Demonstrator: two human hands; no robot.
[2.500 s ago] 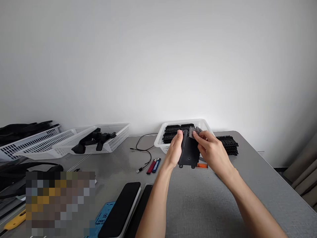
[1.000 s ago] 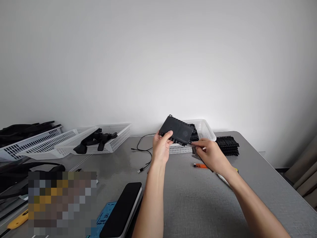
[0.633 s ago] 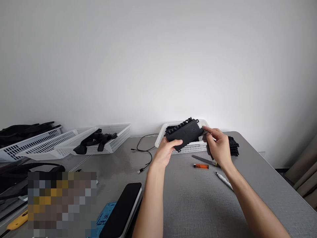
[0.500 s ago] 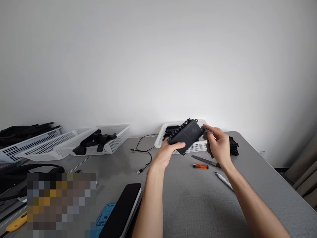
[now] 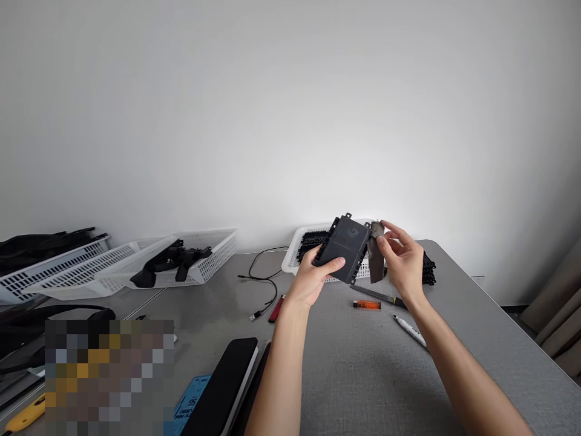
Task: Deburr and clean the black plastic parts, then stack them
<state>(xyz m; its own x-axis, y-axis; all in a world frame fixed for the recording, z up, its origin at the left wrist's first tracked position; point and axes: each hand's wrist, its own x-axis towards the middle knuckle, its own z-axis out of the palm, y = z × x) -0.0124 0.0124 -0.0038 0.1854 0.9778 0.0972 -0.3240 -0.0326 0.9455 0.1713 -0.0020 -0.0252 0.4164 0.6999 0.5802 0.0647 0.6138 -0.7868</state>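
My left hand (image 5: pixel 313 277) grips a flat black plastic housing (image 5: pixel 347 245) by its lower left side, thumb across its face. The housing has small mounting tabs at its corners and notched edges. Between the thumb and fingers of my right hand (image 5: pixel 399 257) hangs a strip of grey-brown sandpaper (image 5: pixel 376 260), close to the housing's right edge; whether they touch I cannot tell. Both are raised above the table, in front of a white basket (image 5: pixel 290 261) with black parts (image 5: pixel 311 242) in it.
On the grey table (image 5: pixel 345 363) lie a file (image 5: pixel 374 293), an orange lighter (image 5: pixel 367 304), a white marker (image 5: pixel 410 331), a USB cable (image 5: pixel 272 290) and a black-topped device (image 5: pixel 222 381). More black parts (image 5: pixel 428 269) sit beyond my right hand. White baskets (image 5: pixel 218 254) stand at the left.
The housing has turned more upright, its face now towards me. My right hand has shifted slightly, and the sandpaper strip now hangs in fuller view. A red object shows beside my left forearm.
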